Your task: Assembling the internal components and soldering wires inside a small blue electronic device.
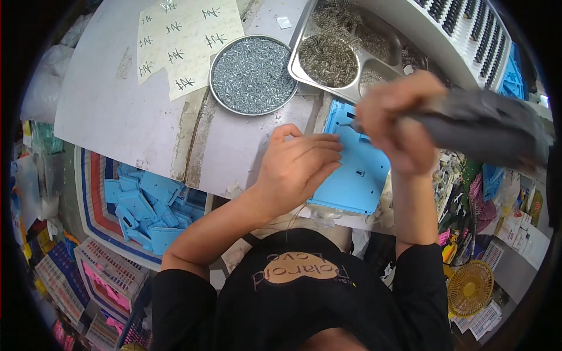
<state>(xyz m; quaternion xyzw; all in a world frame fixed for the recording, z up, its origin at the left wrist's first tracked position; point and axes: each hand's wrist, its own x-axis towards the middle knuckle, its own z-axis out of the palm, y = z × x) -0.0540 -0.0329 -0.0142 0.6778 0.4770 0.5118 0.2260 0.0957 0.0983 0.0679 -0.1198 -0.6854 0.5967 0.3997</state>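
A light blue plastic panel [346,174] with small holes lies at the table's near edge, in front of my body. My right hand [404,126] is wrapped round a dark powered screwdriver [483,126], blurred by motion. The tool lies almost level, and its thin bit points left over the panel's upper part; whether the tip touches is hard to tell. Against the panel's left side rests my left hand [300,167], fingers stretched out and fingertips over its edge. No object shows in that hand, though its palm side is hidden.
Beyond my left hand stands a round metal dish [213,93] of small screws. A steel compartment tray [297,75] holds springs. Marked paper sheets [190,44] lie farther left. Blue plastic parts [143,205] fill a striped bag below. A yellow basket [470,288] sits lower right.
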